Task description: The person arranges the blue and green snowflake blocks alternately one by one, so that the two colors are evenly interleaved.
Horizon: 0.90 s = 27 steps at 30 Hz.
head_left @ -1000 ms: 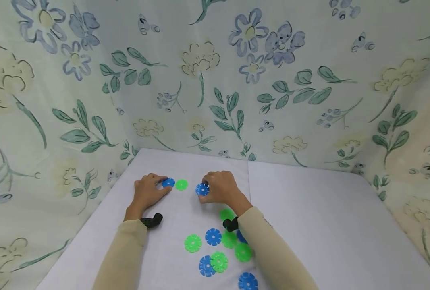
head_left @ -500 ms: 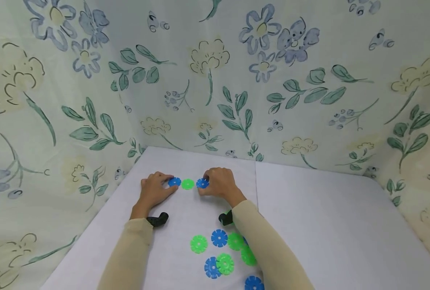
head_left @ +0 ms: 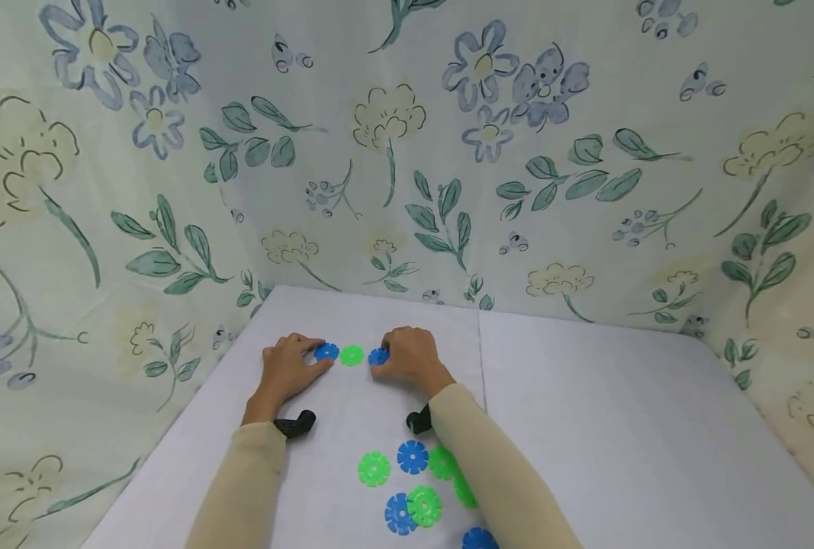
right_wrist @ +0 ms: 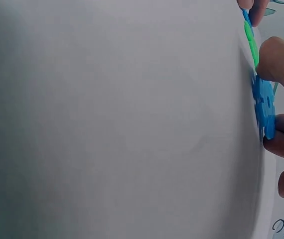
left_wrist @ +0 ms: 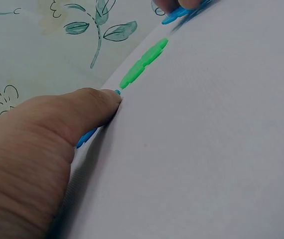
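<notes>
At the far left of the white table, a green notched snowflake disc (head_left: 352,355) lies between two blue ones. My left hand (head_left: 286,374) holds the left blue snowflake disc (head_left: 326,351) by its edges, thumb at the near side and fingers at the far side. My right hand (head_left: 412,357) pinches the other blue snowflake disc (head_left: 378,357) between thumb and fingertips, just right of the green one. In the right wrist view this blue disc (right_wrist: 265,107) stands tilted close over the cloth. The left wrist view shows my left thumb (left_wrist: 94,107) covering part of its disc.
Several loose discs lie nearer me, among them a green disc (head_left: 374,469), a blue disc (head_left: 413,457) and a green disc (head_left: 424,505) overlapping a blue one. My right sleeve (head_left: 499,465) partly hides some. A floral curtain (head_left: 393,191) rises behind the table.
My right hand has brought its blue disc lower and left, close to the green disc. My left hand stays at its blue disc. The head view has shifted slightly.
</notes>
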Available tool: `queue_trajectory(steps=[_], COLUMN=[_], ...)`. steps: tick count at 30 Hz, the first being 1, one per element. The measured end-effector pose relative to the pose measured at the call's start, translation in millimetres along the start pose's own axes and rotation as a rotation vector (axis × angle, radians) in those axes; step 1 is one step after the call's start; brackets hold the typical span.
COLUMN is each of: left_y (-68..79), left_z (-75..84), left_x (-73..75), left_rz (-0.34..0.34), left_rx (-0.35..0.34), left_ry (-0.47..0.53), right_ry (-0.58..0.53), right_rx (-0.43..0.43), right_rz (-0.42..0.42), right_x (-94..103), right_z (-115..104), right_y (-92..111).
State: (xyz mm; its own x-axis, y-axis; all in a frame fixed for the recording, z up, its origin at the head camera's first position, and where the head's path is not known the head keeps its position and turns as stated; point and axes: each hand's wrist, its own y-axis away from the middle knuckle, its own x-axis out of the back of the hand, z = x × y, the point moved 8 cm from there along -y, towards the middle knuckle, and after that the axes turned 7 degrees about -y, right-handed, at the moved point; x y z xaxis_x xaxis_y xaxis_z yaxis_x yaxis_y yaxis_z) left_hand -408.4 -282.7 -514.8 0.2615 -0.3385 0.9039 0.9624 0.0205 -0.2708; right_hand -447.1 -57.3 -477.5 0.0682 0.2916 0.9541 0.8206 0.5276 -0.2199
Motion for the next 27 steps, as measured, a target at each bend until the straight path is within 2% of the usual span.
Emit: queue_trajectory(steps=[7, 17, 27], left_y=[2.2, 2.0, 1.8], left_z=[1.4, 1.5, 2.7], left_x=[0.5, 1.3, 3.3], left_rz=[-0.003, -0.006, 0.009], left_rx=[-0.008, -0.001, 0.004], left_ry=[0.005, -0.002, -0.002], right_ry=[0.000, -0.073, -0.094], right_rx=[0.006, -0.049, -0.045], right_rz=[0.038, -0.011, -0.004], right_x=[-3.7, -6.8, -8.1], right_z=[-1.6, 2.1, 2.0], right_y=[2.5, 4.7, 4.7])
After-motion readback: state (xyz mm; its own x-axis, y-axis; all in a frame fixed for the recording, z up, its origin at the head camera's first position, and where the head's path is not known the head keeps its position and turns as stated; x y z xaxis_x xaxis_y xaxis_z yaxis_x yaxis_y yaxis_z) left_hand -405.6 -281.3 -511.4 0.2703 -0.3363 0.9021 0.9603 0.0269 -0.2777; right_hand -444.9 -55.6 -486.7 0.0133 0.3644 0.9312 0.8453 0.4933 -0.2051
